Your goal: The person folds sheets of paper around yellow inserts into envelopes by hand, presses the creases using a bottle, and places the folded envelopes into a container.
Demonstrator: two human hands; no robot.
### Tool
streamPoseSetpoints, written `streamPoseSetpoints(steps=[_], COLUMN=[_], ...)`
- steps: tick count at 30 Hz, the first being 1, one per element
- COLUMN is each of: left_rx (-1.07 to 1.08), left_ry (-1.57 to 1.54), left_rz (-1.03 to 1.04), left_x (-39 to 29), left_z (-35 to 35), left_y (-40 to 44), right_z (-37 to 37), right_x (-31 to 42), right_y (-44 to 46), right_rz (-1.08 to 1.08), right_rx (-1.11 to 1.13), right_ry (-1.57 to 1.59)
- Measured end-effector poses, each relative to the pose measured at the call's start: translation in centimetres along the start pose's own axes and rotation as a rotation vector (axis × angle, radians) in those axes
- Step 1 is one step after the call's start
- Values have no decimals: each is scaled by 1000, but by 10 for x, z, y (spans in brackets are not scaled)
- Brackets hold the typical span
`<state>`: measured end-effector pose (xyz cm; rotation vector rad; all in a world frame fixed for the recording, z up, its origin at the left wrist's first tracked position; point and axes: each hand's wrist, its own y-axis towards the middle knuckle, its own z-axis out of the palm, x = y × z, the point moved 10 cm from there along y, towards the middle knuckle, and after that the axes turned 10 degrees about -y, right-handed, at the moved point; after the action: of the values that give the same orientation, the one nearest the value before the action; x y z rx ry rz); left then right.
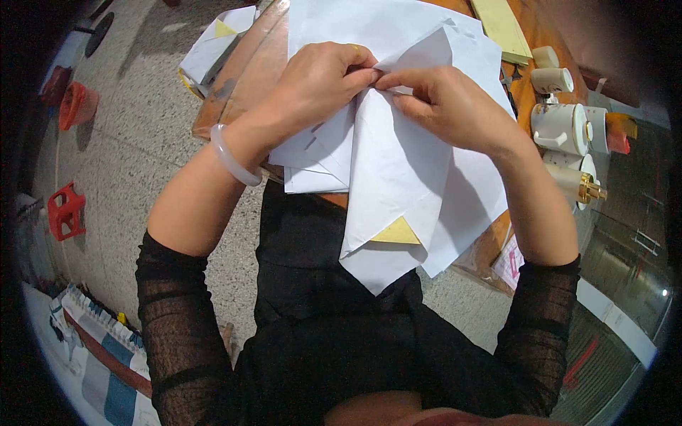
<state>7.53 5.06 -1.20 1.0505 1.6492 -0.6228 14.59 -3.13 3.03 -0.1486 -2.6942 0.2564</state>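
A folded white paper [398, 170] runs from the table toward my lap, its pointed lower end hanging past the edge. Near that end a yellow triangle [398, 232] shows between the folds. My left hand [330, 74] pinches the paper's upper part, and a pale bangle [234, 156] circles that wrist. Fingertips of my right hand [444, 103] close on the same spot, almost touching the left ones. Beneath lie large white sheets [483, 184], with more folded papers [312, 153] under my left wrist. Exactly what the fingertips press is partly hidden.
On the wooden table's [245, 78] right side stand a lidded white mug [558, 128], a white cup [550, 80] and a gold-topped bottle [586, 186]. Yellow paper [501, 28] lies at the back. Another folded paper bundle [217, 46] sits left. A red stool [67, 211] is on the floor.
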Motion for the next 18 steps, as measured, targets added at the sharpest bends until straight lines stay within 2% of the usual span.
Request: streamPoseSetpoints(steps=[4, 7, 10, 13, 18], left_rx=[-20, -19, -11, -6, -71], left_ry=[9, 21, 25, 38, -8], left_rz=[-7, -18, -29, -32, 46], left_x=[-3, -4, 0, -3, -11], left_z=[-2, -3, -2, 0, -2], left_y=[0, 0, 0, -3, -12], right_z=[3, 4, 6, 7, 13], right_x=[0, 5, 3, 4, 14], right_y=[6, 6, -1, -3, -9], right_rz=[31, -26, 141, 111, 153], right_rx=[121, 115, 265, 207, 286], right_ry=[61, 40, 117, 154, 215])
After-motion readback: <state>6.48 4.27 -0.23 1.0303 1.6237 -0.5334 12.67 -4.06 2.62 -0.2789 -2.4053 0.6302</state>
